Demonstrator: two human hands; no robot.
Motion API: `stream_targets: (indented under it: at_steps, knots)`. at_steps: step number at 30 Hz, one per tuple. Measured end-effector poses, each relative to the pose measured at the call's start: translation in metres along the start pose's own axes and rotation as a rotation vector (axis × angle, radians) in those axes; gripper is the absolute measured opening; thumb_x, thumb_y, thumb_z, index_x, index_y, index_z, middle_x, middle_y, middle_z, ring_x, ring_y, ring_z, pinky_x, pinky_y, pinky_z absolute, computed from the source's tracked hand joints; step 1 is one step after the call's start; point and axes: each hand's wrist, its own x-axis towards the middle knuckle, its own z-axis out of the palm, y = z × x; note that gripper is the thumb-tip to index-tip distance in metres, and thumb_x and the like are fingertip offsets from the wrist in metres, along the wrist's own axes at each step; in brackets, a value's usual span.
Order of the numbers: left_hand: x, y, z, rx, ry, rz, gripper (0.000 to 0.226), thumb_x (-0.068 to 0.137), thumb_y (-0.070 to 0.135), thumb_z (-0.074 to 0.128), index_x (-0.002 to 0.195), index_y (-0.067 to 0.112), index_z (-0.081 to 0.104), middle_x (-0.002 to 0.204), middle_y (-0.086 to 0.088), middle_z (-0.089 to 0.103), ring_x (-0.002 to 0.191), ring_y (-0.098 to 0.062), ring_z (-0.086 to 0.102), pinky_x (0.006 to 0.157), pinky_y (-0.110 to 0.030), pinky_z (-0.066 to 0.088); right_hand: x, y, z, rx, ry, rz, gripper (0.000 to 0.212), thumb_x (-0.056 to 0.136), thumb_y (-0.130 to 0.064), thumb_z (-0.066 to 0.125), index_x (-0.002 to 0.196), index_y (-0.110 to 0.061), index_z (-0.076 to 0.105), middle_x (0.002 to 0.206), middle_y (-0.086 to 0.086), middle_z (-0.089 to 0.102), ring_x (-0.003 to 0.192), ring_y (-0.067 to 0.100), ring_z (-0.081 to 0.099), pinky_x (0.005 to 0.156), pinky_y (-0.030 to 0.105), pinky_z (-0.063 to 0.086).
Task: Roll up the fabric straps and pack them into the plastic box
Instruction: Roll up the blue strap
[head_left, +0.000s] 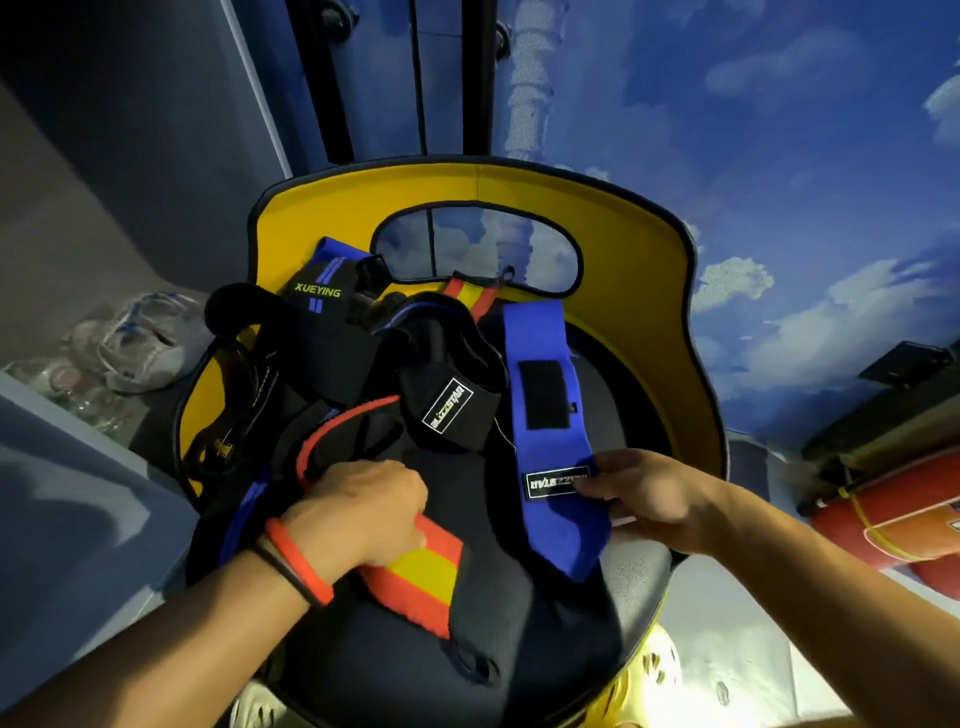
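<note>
free: seat (545, 670) front | blocked: strap pile (358, 364) mid-seat | yellow backrest (628, 249) walls rear

The one camera is sitting on my head, looking forward and down, close above my left hand (363, 512) and my right hand (652, 501).

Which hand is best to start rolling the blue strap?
Right, probably. The right hand pinches the blue strap near its end; the left hand is busy gripping the red strap.
</note>
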Motion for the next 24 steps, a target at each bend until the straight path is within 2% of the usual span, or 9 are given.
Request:
stream_targets:
  at_steps: [4,8,12,16,18,20,22,23,24]
  knots:
    - [-0.009,0.012,0.004,-0.015,-0.004,0.175,0.048,0.087,0.042,0.062,0.135,0.036,0.055,0.134,0.004,0.055,0.123,-0.025,0.057,0.098,-0.035,0.047,0.002,-0.005,0.001,0.169,-0.077,-0.07,0.03,0.1,-0.01,0.06,0.13,-0.009,0.062,0.119,0.009,0.075,0.112,0.026,0.071,0.099,0.045,0.055]
    - [-0.011,0.022,-0.008,-0.198,0.513,0.215,0.022,0.089,0.037,0.065,0.109,0.035,0.055,0.114,0.012,0.052,0.096,-0.021,0.064,0.073,-0.031,0.041,-0.002,-0.014,0.009,0.29,-0.173,-0.173,0.031,0.097,-0.012,0.059,0.127,-0.007,0.064,0.12,0.014,0.073,0.11,0.027,0.072,0.086,0.038,0.061]
    - [0.001,0.026,-0.005,-0.321,0.824,0.276,0.065,0.083,0.03,0.076,0.133,0.036,0.035,0.134,0.014,0.035,0.102,-0.018,0.063,0.067,-0.036,0.051,-0.009,-0.024,0.008,0.358,-0.227,-0.278,0.042,0.088,-0.015,0.065,0.13,-0.008,0.064,0.125,0.015,0.071,0.11,0.026,0.071,0.092,0.038,0.059]
    - [0.016,0.025,-0.009,-0.435,0.897,0.299,0.081,0.085,0.038,0.076,0.151,0.039,0.03,0.142,0.011,0.031,0.116,-0.012,0.053,0.078,-0.031,0.054,-0.014,-0.026,0.005,0.243,-0.241,-0.329,0.042,0.09,-0.017,0.066,0.131,-0.007,0.064,0.126,0.015,0.071,0.116,0.03,0.069,0.097,0.042,0.057]
    - [0.026,0.026,-0.012,-0.49,0.958,0.445,0.06,0.088,0.021,0.073,0.143,0.031,0.053,0.145,0.007,0.04,0.12,-0.013,0.051,0.09,-0.034,0.054,-0.016,-0.029,0.006,0.215,-0.215,-0.342,0.036,0.096,-0.026,0.061,0.122,-0.003,0.067,0.118,0.016,0.073,0.107,0.03,0.071,0.09,0.039,0.058]
    - [0.033,0.03,-0.018,-0.745,0.934,0.55,0.033,0.092,0.007,0.063,0.124,0.013,0.07,0.132,0.002,0.062,0.114,-0.006,0.059,0.097,-0.033,0.053,-0.013,-0.03,0.005,0.33,-0.061,-0.355,0.039,0.103,-0.036,0.05,0.098,-0.003,0.07,0.094,0.015,0.072,0.082,0.026,0.069,0.073,0.033,0.055]
    - [0.032,0.036,-0.032,-1.066,0.841,0.42,0.017,0.098,0.014,0.059,0.098,0.005,0.073,0.1,0.005,0.076,0.091,0.01,0.063,0.09,-0.025,0.055,-0.006,-0.029,0.001,0.372,0.179,-0.418,0.029,0.098,-0.032,0.052,0.083,-0.011,0.066,0.082,0.007,0.065,0.069,0.018,0.063,0.068,0.031,0.05]
    - [0.03,0.04,-0.041,-1.24,0.746,0.344,0.023,0.1,0.024,0.059,0.09,0.007,0.071,0.09,0.009,0.077,0.084,0.01,0.065,0.085,-0.023,0.056,-0.002,-0.027,-0.003,0.254,0.305,-0.481,0.015,0.088,-0.028,0.06,0.09,-0.016,0.067,0.09,0.001,0.065,0.075,0.013,0.064,0.074,0.032,0.051]
    - [0.029,0.044,-0.049,-1.443,0.621,0.352,0.028,0.102,0.031,0.057,0.094,0.009,0.07,0.093,0.008,0.077,0.087,0.002,0.07,0.083,-0.026,0.059,0.0,-0.024,-0.006,0.037,0.4,-0.543,0.028,0.078,-0.027,0.066,0.105,-0.02,0.067,0.106,-0.007,0.064,0.091,0.007,0.063,0.085,0.032,0.051]
